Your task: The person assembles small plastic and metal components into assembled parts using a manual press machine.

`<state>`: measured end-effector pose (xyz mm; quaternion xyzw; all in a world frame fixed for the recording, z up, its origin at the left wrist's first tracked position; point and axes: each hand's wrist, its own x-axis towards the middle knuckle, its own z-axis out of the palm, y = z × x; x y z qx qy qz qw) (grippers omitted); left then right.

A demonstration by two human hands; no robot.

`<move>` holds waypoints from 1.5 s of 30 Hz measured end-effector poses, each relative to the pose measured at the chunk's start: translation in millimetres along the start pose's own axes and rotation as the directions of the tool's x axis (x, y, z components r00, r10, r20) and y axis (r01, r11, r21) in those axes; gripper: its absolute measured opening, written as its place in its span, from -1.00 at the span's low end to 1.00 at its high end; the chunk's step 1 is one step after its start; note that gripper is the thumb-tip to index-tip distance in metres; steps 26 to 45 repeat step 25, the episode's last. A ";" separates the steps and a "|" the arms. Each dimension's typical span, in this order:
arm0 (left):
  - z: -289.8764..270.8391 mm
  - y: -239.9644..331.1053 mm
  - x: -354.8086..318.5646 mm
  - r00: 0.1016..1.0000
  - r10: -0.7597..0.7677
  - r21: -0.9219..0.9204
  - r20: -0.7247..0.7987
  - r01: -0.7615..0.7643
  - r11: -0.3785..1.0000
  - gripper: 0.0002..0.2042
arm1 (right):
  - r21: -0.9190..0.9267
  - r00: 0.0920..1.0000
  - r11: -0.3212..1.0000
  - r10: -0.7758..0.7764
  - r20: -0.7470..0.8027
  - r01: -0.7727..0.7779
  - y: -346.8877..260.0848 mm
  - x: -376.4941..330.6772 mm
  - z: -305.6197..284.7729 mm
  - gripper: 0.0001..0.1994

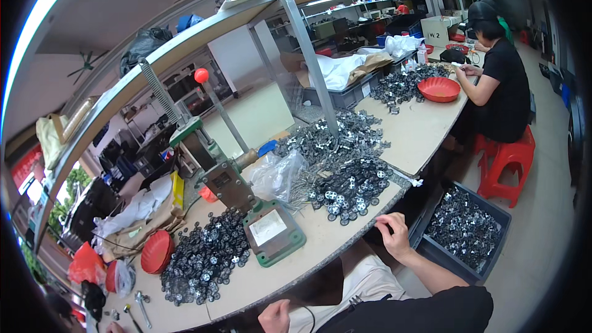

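Observation:
My right hand [396, 234] is at the bench's front edge, beside a pile of small black wheels with light centres [348, 190]. Its fingers are loosely bent, the thumb a little apart, and nothing shows between them. Low in the picture, my left hand [275, 317] hovers near my lap, in front of the bench; its fingers are turned away and partly hidden. Between the two wheel piles stands a green and grey hand press [225, 185] with a red-knobbed lever [202, 76]. The second wheel pile [206, 256] lies left of the press.
Thin metal pins [301, 190] and a clear plastic bag [277, 176] lie behind the right wheel pile. Grey clips [333, 139] are heaped farther back. Red bowls [158, 251] and a wrench [143, 309] are at left. A crate of parts [464, 228] stands at right; a co-worker [499, 80] sits beyond.

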<state>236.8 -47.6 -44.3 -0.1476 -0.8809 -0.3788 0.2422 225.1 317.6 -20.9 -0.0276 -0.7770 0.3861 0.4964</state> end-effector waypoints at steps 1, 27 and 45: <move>-1.5 13.4 7.6 0.999 -0.017 0.009 0.029 0.017 1.000 -0.84 | 0.013 0.997 1.000 -0.015 0.076 0.014 0.5 7.9 -0.2 -0.98; 53.3 181.9 262.9 0.891 0.181 -0.410 0.416 0.006 0.912 -0.86 | 0.808 0.913 0.569 -0.394 0.105 0.153 -89.3 622.1 89.8 -0.44; 53.3 181.9 262.9 0.891 0.181 -0.410 0.416 0.006 0.912 -0.86 | 0.808 0.913 0.569 -0.394 0.105 0.153 -89.3 622.1 89.8 -0.44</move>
